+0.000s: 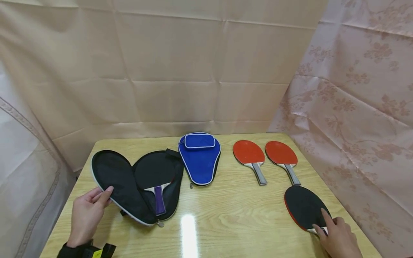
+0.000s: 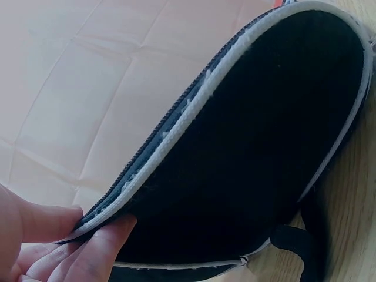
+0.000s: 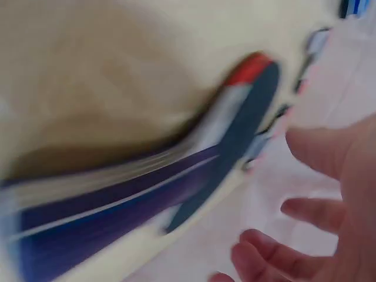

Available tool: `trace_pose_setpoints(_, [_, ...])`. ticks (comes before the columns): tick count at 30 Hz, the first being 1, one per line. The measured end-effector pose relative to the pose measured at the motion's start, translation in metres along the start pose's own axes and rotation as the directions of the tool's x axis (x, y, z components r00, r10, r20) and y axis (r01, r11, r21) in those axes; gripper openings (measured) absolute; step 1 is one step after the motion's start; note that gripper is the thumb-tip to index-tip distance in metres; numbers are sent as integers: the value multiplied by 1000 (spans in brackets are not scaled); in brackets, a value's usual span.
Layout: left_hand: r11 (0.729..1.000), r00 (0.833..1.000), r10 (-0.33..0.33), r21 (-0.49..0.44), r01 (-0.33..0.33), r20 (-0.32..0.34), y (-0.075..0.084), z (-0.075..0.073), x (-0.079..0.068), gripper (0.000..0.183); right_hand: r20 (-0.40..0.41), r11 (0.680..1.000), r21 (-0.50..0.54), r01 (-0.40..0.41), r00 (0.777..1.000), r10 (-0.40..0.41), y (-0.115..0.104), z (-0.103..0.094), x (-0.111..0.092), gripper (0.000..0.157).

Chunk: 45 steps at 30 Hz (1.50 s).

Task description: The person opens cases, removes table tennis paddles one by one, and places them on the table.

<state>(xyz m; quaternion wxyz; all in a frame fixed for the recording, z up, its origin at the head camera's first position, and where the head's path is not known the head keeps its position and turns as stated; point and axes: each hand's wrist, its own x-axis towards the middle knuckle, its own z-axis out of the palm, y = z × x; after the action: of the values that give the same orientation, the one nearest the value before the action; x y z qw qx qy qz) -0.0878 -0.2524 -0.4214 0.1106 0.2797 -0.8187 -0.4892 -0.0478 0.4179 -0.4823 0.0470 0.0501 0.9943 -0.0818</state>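
My left hand (image 1: 88, 213) pinches the edge of the lifted flap (image 1: 111, 175) of an unzipped black paddle case. The left wrist view shows thumb and fingers on the flap's white piping (image 2: 176, 126). In the case lies a table tennis paddle with a purple handle (image 1: 159, 200), its black face up. My right hand (image 1: 342, 238) is over the handle end of a black-faced paddle (image 1: 304, 206) at the table's right. In the blurred right wrist view, the fingers are spread beside this paddle (image 3: 241, 135), apart from its purple handle.
A blue paddle case (image 1: 200, 161) with white piping lies beside the black case. Two red-faced paddles (image 1: 249, 152) (image 1: 281, 153) with grey handles lie farther back on the right. Cloth sheets (image 1: 180, 71) hang behind and beside the wooden table (image 1: 226, 215).
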Motion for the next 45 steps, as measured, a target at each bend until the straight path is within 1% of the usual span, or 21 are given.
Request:
trace_pose_setpoints(1, [1000, 1000, 2, 1, -2, -7, -1, -1, 0, 47, -56, 1000, 10, 29, 998, -28, -10, -5, 4, 72])
trace_pose_setpoints(3, [1000, 1000, -4, -3, 4, -18, -2, -3, 0, 44, -150, 996, 28, 87, 985, -81, -34, -11, 11, 63])
trace_pose_setpoints(6, [1000, 1000, 1, -16, -1, -29, -4, -4, -1, 41, -212, 987, 74, 143, 969, -124, -78, -16, 24, 58])
trace_pose_setpoints(9, [999, 1000, 11, -36, -12, -28, -4, -2, -1, 40, -300, 955, 126, 267, 928, -220, -125, -16, 37, 52])
trace_pose_setpoints(12, [998, 1000, 22, -57, -23, -18, -4, 0, -1, 39, -358, 897, 171, 408, 874, -329, -170, -13, 50, 48])
trace_pose_setpoints(13, [998, 1000, 23, -62, -24, -15, -3, 1, -1, 38, -364, 878, 181, 444, 859, -359, -185, -11, 54, 48])
trace_pose_setpoints(16, [997, 1000, 21, -71, -22, -9, -2, 2, -2, 37, -339, 826, 217, 520, 834, -435, -233, -3, 67, 48])
trace_pose_setpoints(19, [997, 1000, 21, -70, -21, -8, -2, 3, -3, 39, -278, 779, 248, 576, 813, -512, -282, 4, 76, 47])
trace_pose_setpoints(21, [997, 1000, 25, -73, -25, -4, -1, 2, -5, 42, -234, 746, 271, 608, 793, -562, -314, 9, 81, 47])
trace_pose_setpoints(24, [996, 999, 37, -86, -38, -6, 1, 2, -6, 42, -172, 712, 303, 634, 771, -613, -360, 17, 88, 48])
trace_pose_setpoints(25, [995, 999, 41, -90, -41, -7, 1, 1, -6, 41, -155, 708, 310, 634, 769, -620, -375, 20, 90, 49])
trace_pose_setpoints(26, [994, 999, 44, -96, -45, -8, 2, 1, -7, 39, -136, 711, 318, 627, 773, -620, -389, 23, 92, 50])
trace_pose_setpoints(28, [993, 998, 57, -103, -58, -10, 3, 1, -7, 37, -81, 731, 335, 594, 792, -606, -415, 32, 94, 55])
trace_pose_setpoints(30, [992, 998, 69, -108, -69, -4, 3, 2, -8, 37, -26, 765, 331, 553, 815, -579, -436, 42, 93, 60])
trace_pose_setpoints(32, [991, 997, 76, -110, -74, 12, 3, 4, -8, 37, 35, 812, 310, 495, 847, -530, -453, 51, 90, 68])
trace_pose_setpoints(33, [991, 997, 77, -109, -75, 18, 3, 4, -8, 37, 57, 830, 297, 472, 859, -509, -459, 56, 88, 71])
trace_pose_setpoints(36, [991, 997, 72, -112, -68, 27, 3, 6, -9, 39, 82, 869, 232, 437, 881, -465, -473, 67, 81, 80])
trace_pose_setpoints(40, [991, 997, 70, -114, -68, 18, 2, 5, -9, 38, 43, 885, 143, 442, 891, -452, -487, 75, 72, 81])
trace_pose_setpoints(45, [991, 997, 75, -115, -74, 7, 3, 2, -8, 37, -54, 894, 97, 437, 899, -434, -495, 79, 71, 68])
